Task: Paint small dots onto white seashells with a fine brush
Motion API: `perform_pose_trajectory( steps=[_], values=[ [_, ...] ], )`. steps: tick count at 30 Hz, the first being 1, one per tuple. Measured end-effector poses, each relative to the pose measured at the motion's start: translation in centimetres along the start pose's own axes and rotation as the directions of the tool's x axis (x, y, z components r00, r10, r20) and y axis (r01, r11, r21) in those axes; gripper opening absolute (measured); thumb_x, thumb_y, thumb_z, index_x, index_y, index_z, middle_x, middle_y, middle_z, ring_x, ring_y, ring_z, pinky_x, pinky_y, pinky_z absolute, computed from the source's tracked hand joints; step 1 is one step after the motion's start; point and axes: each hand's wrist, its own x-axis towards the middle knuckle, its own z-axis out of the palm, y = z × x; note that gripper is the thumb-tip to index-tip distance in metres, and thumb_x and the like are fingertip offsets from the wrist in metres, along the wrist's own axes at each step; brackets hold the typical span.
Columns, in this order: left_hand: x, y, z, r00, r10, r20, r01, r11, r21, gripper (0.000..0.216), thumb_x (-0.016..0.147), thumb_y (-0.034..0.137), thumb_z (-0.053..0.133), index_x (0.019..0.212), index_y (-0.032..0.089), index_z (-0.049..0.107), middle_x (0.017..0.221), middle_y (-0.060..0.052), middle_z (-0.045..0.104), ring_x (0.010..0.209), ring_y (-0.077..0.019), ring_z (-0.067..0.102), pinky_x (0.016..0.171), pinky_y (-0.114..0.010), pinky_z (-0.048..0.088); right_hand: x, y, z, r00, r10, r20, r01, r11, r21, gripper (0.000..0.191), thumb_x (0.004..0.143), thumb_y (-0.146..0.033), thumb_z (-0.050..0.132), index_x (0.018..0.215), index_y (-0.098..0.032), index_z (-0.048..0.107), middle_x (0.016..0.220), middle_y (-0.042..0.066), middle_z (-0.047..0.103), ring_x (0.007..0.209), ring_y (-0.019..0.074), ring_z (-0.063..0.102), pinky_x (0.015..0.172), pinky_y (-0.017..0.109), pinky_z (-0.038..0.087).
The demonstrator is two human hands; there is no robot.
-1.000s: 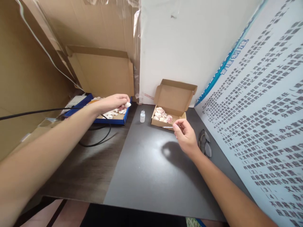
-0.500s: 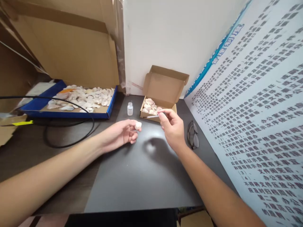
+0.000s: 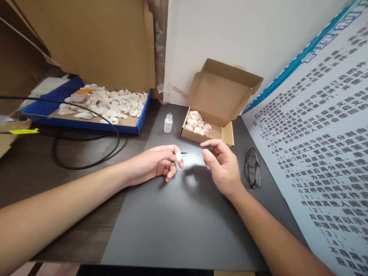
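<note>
- Fingers of your left hand [image 3: 156, 163] are closed in a narrow pinch, thumb against forefinger, on one small white ribbed seashell [image 3: 179, 156]; the other fingers curl loosely below it, above the tabletop [image 3: 161, 230].
- Your right hand [image 3: 222, 165] faces it with thumb and forefinger nearly together, apparently pinching a thin dark-tipped stick [image 3: 184, 153], perhaps a fine brush; its pale shaft is hard to make out against the glare. The dark tip points at the shell's edge, and you cannot tell whether it touches.
- So you look to be midway through handling this one shell: it is lifted and presented to the tip, but not set down.
- To the right of your right hand lies a pair of glasses [image 3: 253, 168].
- Beyond your hands stands a small clear bottle [image 3: 168, 124], upright, with no cap visible on it.
- Just right of it, an open cardboard carton [image 3: 228, 132] holds a small heap of pinkish-white shells [image 3: 198, 123]; whether you have worked on those cannot be told.
- Off to the left, a blue-sided tray box [image 3: 139, 126] holds many loose white shells [image 3: 115, 103], so plenty lie outside your grasp.
</note>
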Motion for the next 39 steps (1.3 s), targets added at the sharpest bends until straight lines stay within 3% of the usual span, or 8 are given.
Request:
perform_pose_trajectory(
  steps=[8, 22, 28, 34, 39],
  values=[
    [-0.06, -0.27, -0.48, 0.998, 0.023, 0.056, -0.024, 1.0, 0.007, 0.005, 0.088, 0.019, 0.055, 0.083, 0.016, 0.055, 0.087, -0.003, 0.064, 0.055, -0.01, 0.056, 0.055, -0.025, 0.046, -0.1, 0.34, -0.25, 1.0, -0.016, 0.004, 0.016, 1.0, -0.008, 0.011, 0.09, -0.03, 0.059, 0.098, -0.022, 0.059, 0.068, -0.005, 0.047, 0.054, 0.0109, 0.042, 0.053, 0.026, 0.035],
    [-0.09, -0.28, -0.27, 0.999, 0.014, 0.043, -0.016, 0.999, 0.039, 0.015, 0.084, 0.023, 0.065, 0.085, 0.018, 0.051, 0.087, -0.001, 0.064, 0.055, -0.0082, 0.055, 0.055, -0.024, 0.046, 0.01, 0.51, -0.2, 0.996, 0.041, 0.077, -0.03, 0.991, -0.133, 0.013, 0.089, -0.031, 0.058, 0.1, -0.022, 0.057, 0.068, -0.006, 0.044, 0.055, 0.0112, 0.043, 0.054, 0.026, 0.036],
    [-0.17, -0.39, -0.29, 0.999, 0.031, 0.043, -0.034, 0.997, 0.066, 0.015, 0.084, 0.025, 0.065, 0.085, 0.018, 0.051, 0.082, 0.001, 0.061, 0.055, -0.0078, 0.052, 0.054, -0.024, 0.044, 0.14, 0.45, -0.3, 0.998, 0.046, 0.043, -0.039, 0.988, -0.147, 0.012, 0.089, -0.029, 0.058, 0.098, -0.022, 0.058, 0.067, -0.006, 0.045, 0.055, 0.0112, 0.042, 0.053, 0.026, 0.035],
    [-0.31, -0.18, -0.02, 0.999, 0.025, 0.034, -0.028, 0.995, 0.097, 0.019, 0.083, 0.028, 0.066, 0.082, 0.019, 0.049, 0.08, 0.001, 0.059, 0.054, -0.0081, 0.051, 0.055, -0.025, 0.044, -0.01, 0.3, -0.19, 0.999, 0.007, 0.032, -0.006, 0.999, -0.052, 0.012, 0.089, -0.03, 0.058, 0.098, -0.022, 0.057, 0.067, -0.005, 0.047, 0.054, 0.0108, 0.042, 0.052, 0.026, 0.035],
    [-0.24, -0.22, -0.05, 0.999, 0.03, 0.041, -0.035, 0.993, 0.115, 0.017, 0.083, 0.025, 0.064, 0.083, 0.018, 0.049, 0.08, 0.001, 0.059, 0.054, -0.0079, 0.051, 0.055, -0.024, 0.043, 0.01, 0.18, -0.36, 0.999, 0.021, 0.034, -0.016, 0.99, -0.141, 0.011, 0.087, -0.028, 0.061, 0.095, -0.021, 0.059, 0.065, -0.005, 0.046, 0.054, 0.0111, 0.041, 0.052, 0.026, 0.034]
  ],
)
